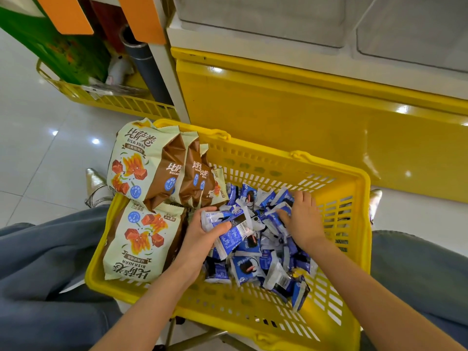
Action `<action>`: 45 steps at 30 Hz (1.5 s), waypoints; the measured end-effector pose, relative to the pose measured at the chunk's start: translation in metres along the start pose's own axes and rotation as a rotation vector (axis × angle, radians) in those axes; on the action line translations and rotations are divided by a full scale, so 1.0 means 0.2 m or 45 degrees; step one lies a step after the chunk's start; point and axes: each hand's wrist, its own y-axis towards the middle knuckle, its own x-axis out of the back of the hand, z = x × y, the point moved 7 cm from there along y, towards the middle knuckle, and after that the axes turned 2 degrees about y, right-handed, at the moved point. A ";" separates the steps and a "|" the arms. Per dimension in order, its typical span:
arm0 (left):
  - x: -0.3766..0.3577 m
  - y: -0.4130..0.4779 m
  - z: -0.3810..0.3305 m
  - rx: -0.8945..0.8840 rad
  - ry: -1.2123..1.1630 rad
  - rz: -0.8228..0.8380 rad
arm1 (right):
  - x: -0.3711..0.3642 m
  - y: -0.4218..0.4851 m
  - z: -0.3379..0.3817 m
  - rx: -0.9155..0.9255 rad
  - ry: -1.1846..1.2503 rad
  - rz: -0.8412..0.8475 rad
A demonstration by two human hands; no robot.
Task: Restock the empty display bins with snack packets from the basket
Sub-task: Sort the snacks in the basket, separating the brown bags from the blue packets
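Note:
A yellow slotted basket (336,315) sits between my knees. Its right part holds a heap of several small blue-and-white snack packets (255,264). Its left part holds several large cream-and-brown snack bags (141,163). My left hand (202,236) grips a bunch of the small blue packets (228,224), thumb curled over them. My right hand (301,219) lies palm down on the heap, fingers curled into the packets. Two clear display bins (266,19), (415,31) stand on the shelf above, showing nothing inside.
The yellow cabinet front (291,110) rises right behind the basket. A second yellow basket (106,97) with a green box stands on the tiled floor at the left. Orange tags hang above it. My knees flank the basket.

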 end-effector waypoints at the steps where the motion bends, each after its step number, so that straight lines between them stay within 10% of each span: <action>1: 0.00 0.00 0.01 0.004 -0.001 -0.006 | 0.00 -0.03 0.03 0.088 0.096 0.001; 5: 0.00 0.00 0.02 0.020 0.004 -0.002 | -0.23 -0.24 0.12 0.340 0.230 0.533; 10: 0.00 0.00 0.02 0.023 0.021 0.024 | -0.52 -0.37 -0.04 -0.061 0.285 1.064; 23: -0.01 0.02 0.02 -0.013 0.063 0.050 | -0.38 -0.34 0.02 0.107 -0.017 0.923; 32: -0.33 0.23 -0.19 -0.264 0.408 0.049 | 0.24 -0.07 -0.05 0.032 0.293 0.109; 38: -0.56 0.41 -0.12 -0.227 0.794 0.150 | 0.22 0.03 -0.17 -0.245 0.112 0.175; 45: -0.33 0.24 0.00 -0.390 1.110 0.244 | 0.17 -0.24 0.09 0.329 0.041 0.043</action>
